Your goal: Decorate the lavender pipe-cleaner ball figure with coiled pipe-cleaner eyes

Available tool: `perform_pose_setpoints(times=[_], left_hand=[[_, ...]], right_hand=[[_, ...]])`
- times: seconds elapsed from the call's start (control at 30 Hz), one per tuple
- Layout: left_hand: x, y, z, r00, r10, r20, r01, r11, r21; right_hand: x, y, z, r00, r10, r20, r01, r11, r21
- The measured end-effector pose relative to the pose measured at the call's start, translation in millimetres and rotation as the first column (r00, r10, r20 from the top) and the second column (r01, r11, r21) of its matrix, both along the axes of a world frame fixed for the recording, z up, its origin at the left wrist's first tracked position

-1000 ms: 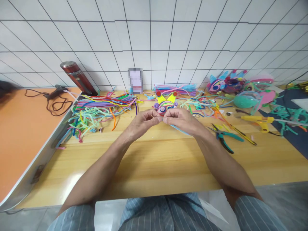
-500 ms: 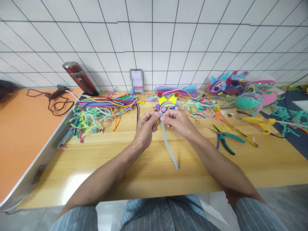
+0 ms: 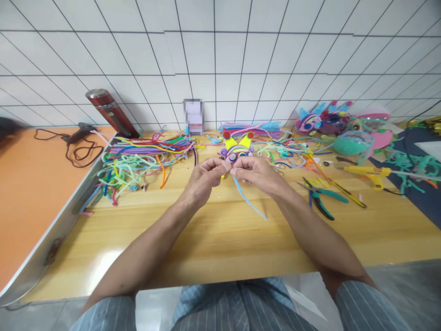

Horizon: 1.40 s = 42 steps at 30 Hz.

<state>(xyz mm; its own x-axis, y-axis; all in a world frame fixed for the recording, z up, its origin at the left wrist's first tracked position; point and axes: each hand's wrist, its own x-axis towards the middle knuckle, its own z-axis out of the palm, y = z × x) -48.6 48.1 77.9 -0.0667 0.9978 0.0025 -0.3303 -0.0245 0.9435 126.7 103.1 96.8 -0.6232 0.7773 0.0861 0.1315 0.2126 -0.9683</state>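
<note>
My left hand [image 3: 204, 176] and my right hand [image 3: 257, 172] meet over the wooden table [image 3: 220, 234], fingertips pinched together on a light blue pipe cleaner [image 3: 248, 200]. Its free end trails down and to the right from my right hand. Just beyond my fingers stands a small pipe-cleaner figure [image 3: 237, 148] with yellow points, red balls and round eyes. Both hands are closed on the pipe cleaner.
A heap of coloured pipe cleaners [image 3: 141, 161] lies at the left. Green-handled pliers [image 3: 322, 197] and a yellow glue gun [image 3: 370, 174] lie at the right, finished figures [image 3: 327, 120] behind them. A red flask [image 3: 110, 111] leans on the tiled wall. An orange table [image 3: 31, 184] adjoins the left.
The hanging end of the blue pipe cleaner has swung from straight down towards me to down-right. My hands stayed together, shifting slightly.
</note>
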Motion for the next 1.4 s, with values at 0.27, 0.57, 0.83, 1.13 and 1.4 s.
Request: perform_pose_setpoints(times=[0.27,0.57,0.83,1.13,1.4], left_hand=[[14,-2,-4.0,0.983,0.038,0.180,-0.028,0.998,-0.055],[-21,4,20.7,0.929,-0.150,-0.338,0.187,0.979,0.081],[6,-1,-0.5,0.986,0.139,-0.087,-0.130,0.986,0.105],[3,4,-5.6,0.998,0.059,-0.024,-0.059,0.998,0.009],[-20,7,9.6,0.951,-0.142,-0.276,0.161,0.986,0.048]], right_hand=[[-5,2,-8.8,0.996,-0.071,-0.056,0.070,0.997,-0.031],[8,3,9.9,0.994,0.056,0.093,-0.050,0.997,-0.058],[-3,1,-4.4,0.999,-0.034,-0.031,0.034,0.999,-0.005],[-2,2,-4.2,0.999,-0.050,0.001,0.050,0.999,-0.019],[5,2,8.9,0.995,0.043,0.085,-0.038,0.998,-0.056]])
